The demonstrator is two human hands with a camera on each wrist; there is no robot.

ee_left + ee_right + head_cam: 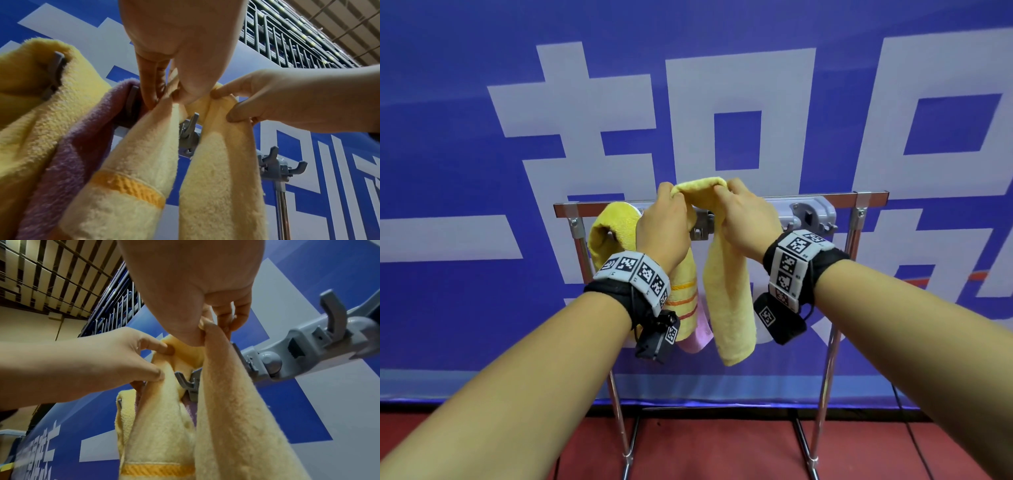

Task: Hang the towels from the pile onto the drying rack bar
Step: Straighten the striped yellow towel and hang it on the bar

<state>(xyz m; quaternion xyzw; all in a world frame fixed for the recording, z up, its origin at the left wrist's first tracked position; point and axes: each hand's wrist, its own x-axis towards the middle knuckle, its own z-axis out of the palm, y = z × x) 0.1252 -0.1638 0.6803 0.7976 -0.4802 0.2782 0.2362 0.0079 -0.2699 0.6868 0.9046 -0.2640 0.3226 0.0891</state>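
A pale yellow towel [726,294] with an orange stripe is folded over at its middle, and its two halves hang down. My left hand [671,198] pinches the left side of the fold and my right hand [726,192] pinches the right side. In the left wrist view the towel [144,154] straddles a grey hook [191,126], with its fold just above the hook's tip. The right wrist view shows the same hook [187,381] between the two halves. The metal rack bar [825,198] runs behind my hands. The pile is out of view.
A brighter yellow towel [609,229] and a pink towel [700,335] hang on hooks to the left. More grey hooks [811,216] stand bare on the right. The rack's legs [822,411] rest on a red floor before a blue banner.
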